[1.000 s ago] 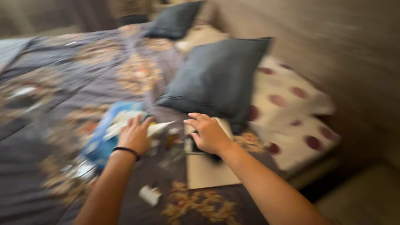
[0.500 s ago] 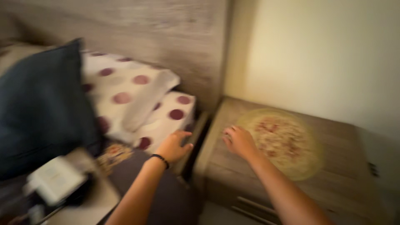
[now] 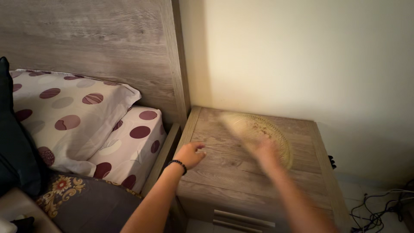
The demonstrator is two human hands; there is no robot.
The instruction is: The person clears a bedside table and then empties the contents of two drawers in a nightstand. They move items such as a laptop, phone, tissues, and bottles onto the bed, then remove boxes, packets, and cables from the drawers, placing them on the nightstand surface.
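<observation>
A wooden nightstand stands beside the bed, against a cream wall. On its top lies a round yellowish lace mat; its left part looks raised and smeared by motion. My right hand is blurred and lies on the mat's front edge, seemingly gripping it. My left hand, with a black band on the wrist, rests on the nightstand's left front corner. Its fingers are curled in and nothing shows between them.
A wooden headboard rises at the left. Below it lie a white pillow with maroon dots, a dark pillow and a floral dark bedspread. Cables lie on the floor at the right. The nightstand has a drawer handle.
The view swung right from the cluttered bed to the nightstand. Both hands left the things on the bed; my right hand now moves fast at the mat, my left reached the nightstand corner.
</observation>
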